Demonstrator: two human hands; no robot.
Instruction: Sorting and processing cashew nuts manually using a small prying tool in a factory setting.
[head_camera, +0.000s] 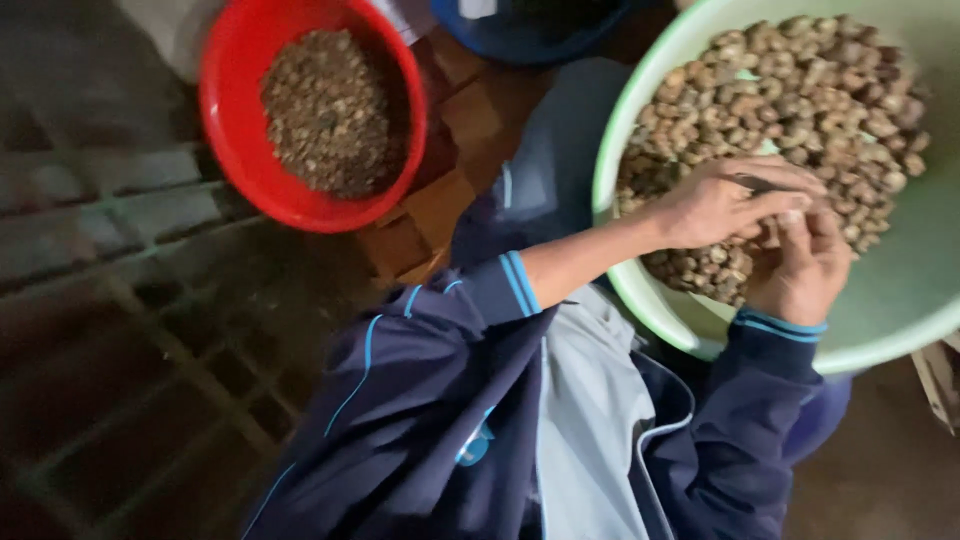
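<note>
A: Hands?
B: Both over the pale green basin (640, 300). Left hand (725, 205) on top, fingers drawn together on a thin dark tool (760, 184). Right hand (800, 270) just below, touching the left, fingers curled on one small pale nut (793, 218) pinched between both hands.

A: Tool detail?
B: Slim, dark, lying across the left fingers. Too blurred to tell the kind.

A: Around the hands?
B: Heap of brown nuts in shell (790, 90) right under and beyond the fingertips, filling the far side of the basin. Bare green basin floor on the right hand's outer side.

A: Sleeves?
B: Dark blue jacket (430, 400), light blue piping, cuffs just behind both wrists. Left sleeve pushed up, forearm bare.

A: Farther out?
B: Red bowl (225, 120) well away past the left elbow, holding darker, finer brown bits (330, 110). Blue rim (520, 40) beyond, between bowl and basin. Slatted floor (130, 300) under the lot, dim.
</note>
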